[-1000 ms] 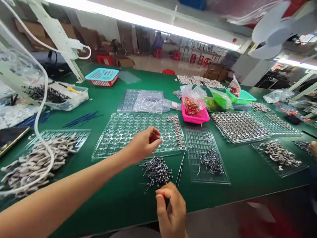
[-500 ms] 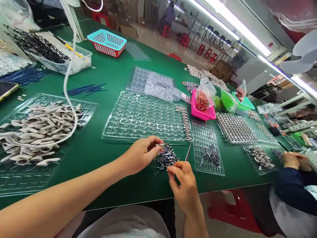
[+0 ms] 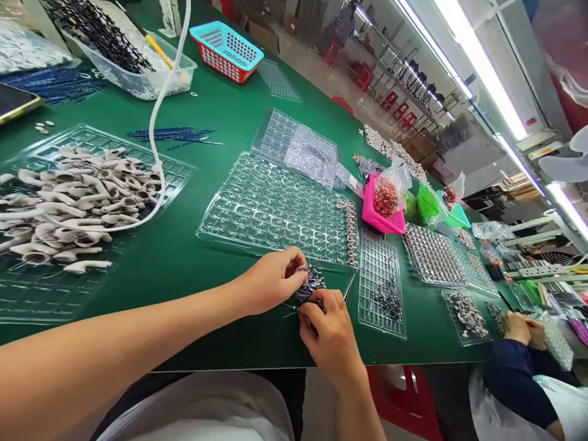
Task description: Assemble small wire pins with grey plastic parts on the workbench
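Note:
My left hand (image 3: 278, 278) is closed in a pinch at the left edge of a pile of small dark parts with thin wire leads (image 3: 314, 283). A small pale piece shows at its fingertips, mostly hidden. My right hand (image 3: 329, 337) pinches at the near side of the same pile, by a small wire-leaded part (image 3: 290, 312) whose thin leads stick out left of the fingertips. Just beyond my hands lies a clear moulded tray (image 3: 271, 205), with a column of small pale pieces (image 3: 351, 233) along its right side. Tweezers (image 3: 350, 286) rest right of the pile.
At left, grey-white curved pieces (image 3: 87, 202) heap on a clear tray. A white cable (image 3: 158, 122) loops over them. Right of me are a tray with dark parts (image 3: 383, 288), a pink basket (image 3: 383, 219) and a co-worker's hands (image 3: 523, 327). A blue-and-red basket (image 3: 227, 52) stands behind.
My right hand has moved left and closer to my left hand, its fingertips now at the loose leads. My left hand stays pinched by the pile. The whole view has tilted.

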`<state>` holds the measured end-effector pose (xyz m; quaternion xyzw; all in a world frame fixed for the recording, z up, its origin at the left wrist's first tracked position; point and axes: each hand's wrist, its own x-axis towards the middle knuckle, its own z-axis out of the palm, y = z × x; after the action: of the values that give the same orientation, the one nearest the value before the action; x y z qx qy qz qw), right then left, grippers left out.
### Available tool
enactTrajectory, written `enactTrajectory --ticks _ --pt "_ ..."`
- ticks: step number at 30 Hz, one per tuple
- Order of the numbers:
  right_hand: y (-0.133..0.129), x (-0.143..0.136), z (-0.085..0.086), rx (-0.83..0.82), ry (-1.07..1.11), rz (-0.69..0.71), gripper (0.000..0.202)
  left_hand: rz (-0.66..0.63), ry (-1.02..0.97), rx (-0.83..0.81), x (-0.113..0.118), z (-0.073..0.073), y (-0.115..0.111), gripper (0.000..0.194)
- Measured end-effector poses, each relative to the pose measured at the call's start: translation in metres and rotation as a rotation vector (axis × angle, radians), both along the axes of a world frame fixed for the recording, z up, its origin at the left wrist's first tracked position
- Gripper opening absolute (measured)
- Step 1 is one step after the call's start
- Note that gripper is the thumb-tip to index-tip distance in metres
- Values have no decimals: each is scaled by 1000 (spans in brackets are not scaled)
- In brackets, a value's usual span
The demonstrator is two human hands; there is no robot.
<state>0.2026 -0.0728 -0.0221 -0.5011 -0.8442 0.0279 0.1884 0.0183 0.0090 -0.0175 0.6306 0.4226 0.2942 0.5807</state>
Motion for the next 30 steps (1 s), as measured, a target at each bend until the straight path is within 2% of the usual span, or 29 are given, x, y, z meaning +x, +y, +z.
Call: enactTrajectory --ticks 8,12,18,21,26,28,30 --pt "-6 1 -7 71 184 -54 17 19 45 60 0 -3 -1 13" --pt "-18 -2 -12 99 400 -72 22 -8 39 74 -5 4 -3 19" --pt "-40 -8 -24 -30 662 -247 15 -254 80 94 -9 21 -11 24" --pt "-39 -7 -25 -76 655 -199 12 -370 143 60 -8 25 -13 26" --pt "-34 -7 -26 -47 675 -151 14 -585 223 -25 -8 27 -8 24" --pt "-35 -7 -28 -12 705 -151 17 -630 209 -92 -8 27 -6 22" --pt "-36 -8 -30 24 725 -146 22 -617 181 -139 -6 24 -5 23"
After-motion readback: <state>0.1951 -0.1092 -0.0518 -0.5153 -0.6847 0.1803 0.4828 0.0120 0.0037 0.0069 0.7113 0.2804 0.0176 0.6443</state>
